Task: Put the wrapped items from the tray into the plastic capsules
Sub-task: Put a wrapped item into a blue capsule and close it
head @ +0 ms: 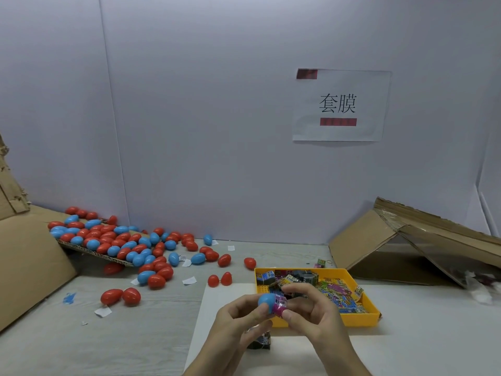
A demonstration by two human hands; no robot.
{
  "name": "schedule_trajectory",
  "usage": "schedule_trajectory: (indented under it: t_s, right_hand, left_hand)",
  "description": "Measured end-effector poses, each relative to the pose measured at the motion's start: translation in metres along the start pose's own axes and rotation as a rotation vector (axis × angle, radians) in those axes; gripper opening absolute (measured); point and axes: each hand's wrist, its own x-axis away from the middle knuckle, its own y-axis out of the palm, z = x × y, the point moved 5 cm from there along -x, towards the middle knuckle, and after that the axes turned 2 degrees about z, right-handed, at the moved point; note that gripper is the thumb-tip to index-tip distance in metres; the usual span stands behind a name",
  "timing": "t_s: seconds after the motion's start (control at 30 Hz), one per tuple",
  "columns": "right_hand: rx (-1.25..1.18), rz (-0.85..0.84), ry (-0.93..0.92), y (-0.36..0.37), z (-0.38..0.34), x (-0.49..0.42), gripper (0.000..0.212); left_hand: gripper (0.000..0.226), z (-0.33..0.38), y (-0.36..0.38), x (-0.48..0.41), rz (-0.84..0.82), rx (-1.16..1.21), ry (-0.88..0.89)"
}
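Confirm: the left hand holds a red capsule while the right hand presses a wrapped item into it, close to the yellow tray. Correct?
Not quite. The head view shows the capsule is blue, not red. The left hand holds it while the right hand presses the wrapped item into it, close to the yellow tray.

Part of wrapped item hidden in blue capsule half. Dark packet near worktop front edge, partly under left grip. Sign red bars blurred. Left box cut off.
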Motion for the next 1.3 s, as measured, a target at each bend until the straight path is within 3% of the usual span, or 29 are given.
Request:
schedule_trajectory:
  t_s: [0.13, 0.27, 0.57, 1.3]
  right_hand:
    - [0.025, 0.011, -0.004, 0.000, 0.001, 0.000, 0.032]
    - [0.037, 0.010, -0.009, 0.000, 0.002, -0.001, 0.033]
    - [0.091, 0.012, -0.015, 0.000, 0.003, -0.001, 0.035]
    - [0.168, -0.005, 0.028, 0.000, 0.006, -0.002, 0.041]
  left_hand:
    - [0.028, 0.002, -0.001, 0.001, -0.017, -0.016, 0.014]
    - [0.039, 0.005, 0.000, 0.002, -0.034, -0.040, 0.037]
    - [0.034, 0.014, -0.002, 0.005, 0.028, -0.254, 0.121]
    - [0.028, 0.020, -0.003, 0.004, 0.042, -0.492, 0.108]
